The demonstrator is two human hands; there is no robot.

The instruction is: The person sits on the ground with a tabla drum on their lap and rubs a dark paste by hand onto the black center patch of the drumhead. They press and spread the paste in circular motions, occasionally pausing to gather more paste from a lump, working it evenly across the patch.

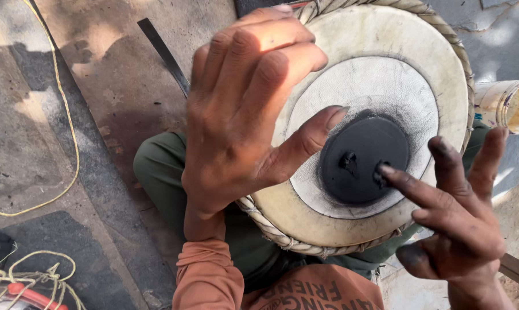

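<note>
A person's left hand (242, 109) is resting flat across the left rim of a hand drum (385, 51) lying in the lap, its thumb reaching toward the round black patch (364, 159) on the pale drumhead. The right hand (460, 218), blackened at the fingertips, is pressing its forefinger (405, 183) onto a small lump of black paste on that patch. A stained pale jar (509, 104) is lying just beside the drum's right edge, and yellow cord (64, 115) is trailing over the concrete floor at the left.

The drum (380, 120) has a cream skin, a grey-white ring and a black disc (364, 161). Its rope (282, 235) is beige. The sleeve (205, 275) is orange, the cord (64, 109) yellow.
</note>
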